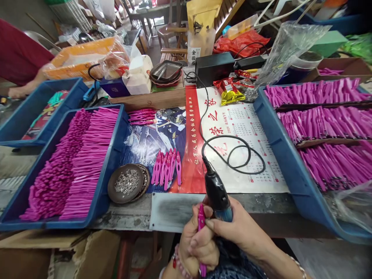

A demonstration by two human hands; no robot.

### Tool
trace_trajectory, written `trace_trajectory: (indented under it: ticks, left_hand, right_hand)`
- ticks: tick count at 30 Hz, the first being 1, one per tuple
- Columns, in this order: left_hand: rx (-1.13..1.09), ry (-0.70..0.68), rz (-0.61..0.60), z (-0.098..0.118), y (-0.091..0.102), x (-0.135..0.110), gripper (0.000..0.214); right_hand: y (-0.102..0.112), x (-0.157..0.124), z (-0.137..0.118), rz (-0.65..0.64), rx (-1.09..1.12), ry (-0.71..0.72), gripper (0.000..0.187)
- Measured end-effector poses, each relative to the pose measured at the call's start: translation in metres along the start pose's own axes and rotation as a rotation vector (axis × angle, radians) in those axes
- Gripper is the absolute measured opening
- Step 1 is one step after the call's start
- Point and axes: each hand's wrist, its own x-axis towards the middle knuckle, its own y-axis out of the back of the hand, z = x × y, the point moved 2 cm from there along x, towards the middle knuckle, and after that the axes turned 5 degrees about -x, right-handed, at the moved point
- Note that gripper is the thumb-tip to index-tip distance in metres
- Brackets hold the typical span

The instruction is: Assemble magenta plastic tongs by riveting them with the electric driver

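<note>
My left hand [190, 240] is wrapped around a pink plier-shaped plastic tool [201, 217], held upright with its darker tip above the fingers. My right hand [244, 223] grips a black corded electric screwdriver [216, 190]. Its fingers meet those of my left hand beside the pink tool. The driver's lower end is hidden behind the hands. Several similar pink tools [167, 168] lie in a row on the poster just ahead. A brown dish [111, 190] of small metal parts sits to their left. Beneath my hands is a grey metal plate [165, 209] at the table edge.
Blue bins [100, 201] [286, 170] packed with pink handles flank the workspace. The driver's cord [247, 170] loops over a calendar poster [273, 155]. More pink tools [142, 116] lie farther back. A black box [215, 68] stands behind. At left, another person's hand [21, 91] nears a bin.
</note>
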Motion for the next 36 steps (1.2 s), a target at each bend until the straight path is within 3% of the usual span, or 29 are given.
trace_trajectory:
  ticks: [10, 19, 27, 36]
  left_hand:
    - [-0.010, -0.025, 0.096, 0.000, 0.006, 0.001, 0.048]
    - [-0.109, 0.007, -0.014, -0.001, 0.010, -0.001, 0.051]
    - [0.049, 0.012, 0.015, 0.000, 0.009, -0.002, 0.043]
    - [0.032, 0.028, -0.057, -0.003, 0.008, 0.000, 0.049]
  right_hand:
    - [-0.001, 0.007, 0.011, -0.034, 0.136, -0.109, 0.027]
    - [-0.002, 0.005, 0.001, -0.034, 0.116, -0.130, 0.028]
    - [-0.001, 0.008, 0.005, -0.017, 0.102, -0.151, 0.027]
    - [0.004, 0.004, 0.005, -0.032, 0.063, -0.060, 0.031]
